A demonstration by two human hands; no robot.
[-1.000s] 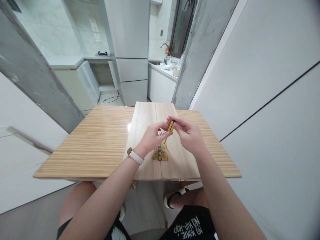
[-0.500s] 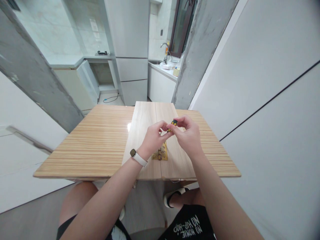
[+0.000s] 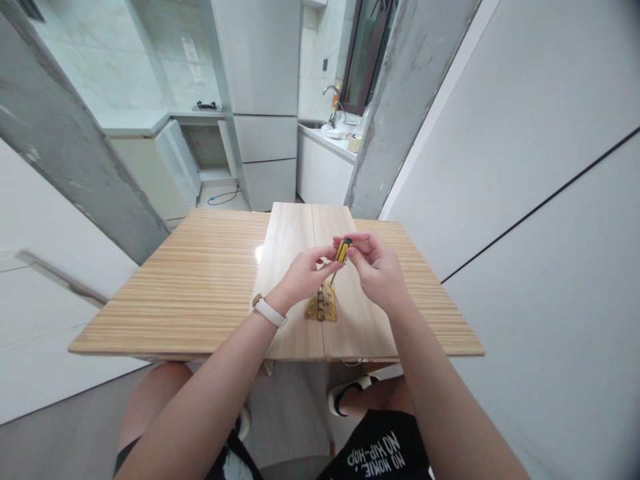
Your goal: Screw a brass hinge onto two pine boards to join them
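My right hand (image 3: 376, 268) has its thumb and fingers closed round the upper end of a screwdriver (image 3: 343, 251) with a yellow and black handle. My left hand (image 3: 306, 272), a white-strapped watch on its wrist, pinches at the lower part of the handle. The slanted shaft runs down to the upper right corner of a brass-coloured hinge (image 3: 321, 308). That hinge lies across the seam between two pale wooden boards, a left board (image 3: 290, 230) and a right board (image 3: 334, 223). Whether the tip sits in a screw is too small to tell.
The boards rest on a striped wooden table (image 3: 190, 287), whose front edge is close to my knees. White cabinet doors (image 3: 550, 220) stand to the right. Beyond the table are a fridge (image 3: 265, 140), and a sink counter with a tap (image 3: 331, 100).
The screwdriver's handle has turned, and its shaft now shows below my fingers. My left hand has shifted slightly left and down, uncovering more of the hinge.
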